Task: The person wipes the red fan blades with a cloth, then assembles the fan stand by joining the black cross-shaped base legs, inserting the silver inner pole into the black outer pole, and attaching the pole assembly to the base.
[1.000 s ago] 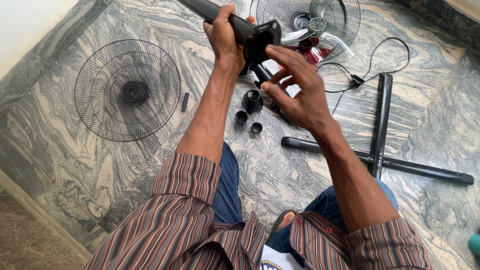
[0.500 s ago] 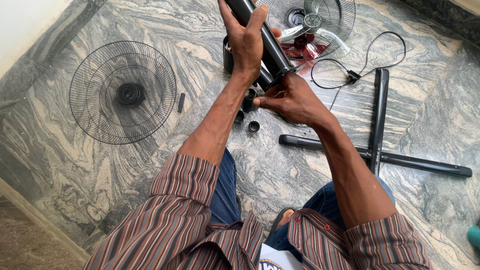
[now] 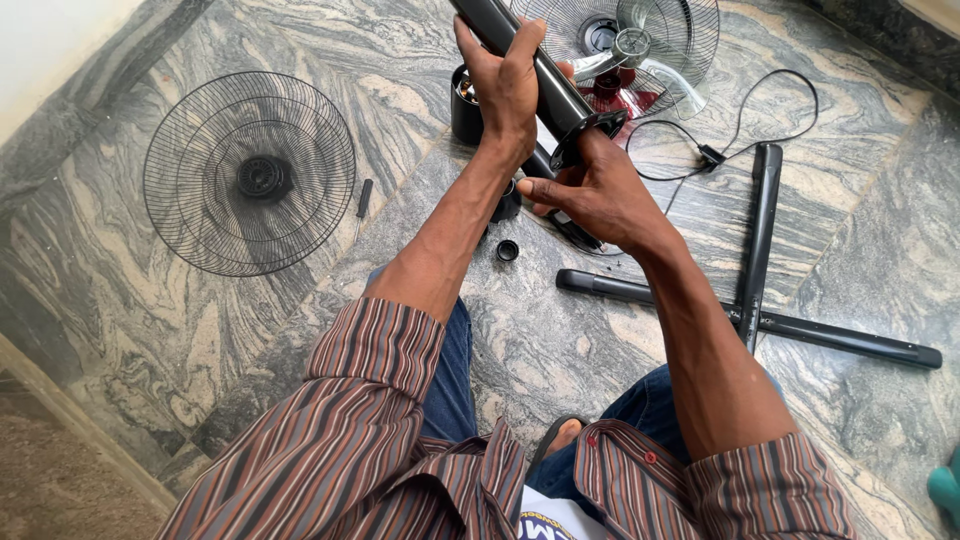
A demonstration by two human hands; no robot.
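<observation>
Pole, black and tubular, is held tilted above the marble floor, its upper part running out of the top edge of the view and its lower end, fitted with a flanged collar, pointing toward the person. The left hand is wrapped around the pole's middle, fingers closed tight on it. The right hand sits just under the collar, fingertips pinched at the pole's lower end; what exactly they pinch is hidden by the hand.

Judgement on handling: the pole appears to be rigid metal tube, moderately heavy and smooth-painted, so likely to slip through a loose palm. A full wrap at mid-length looks the sound hold; the collar gives a natural stop for the lower hand. Plastic parts at the end probably tolerate less force than the tube.

Surroundings: a round wire guard lies flat toward the floor's left side, with a small screwdriver just beside its right rim. A second guard with a clear blade lies at the top, behind the pole. A crossed base of two black bars lies to the right, a black cord looping near it. A small black cap lies on the floor below the hands, and a black cylinder stands behind the left wrist.
</observation>
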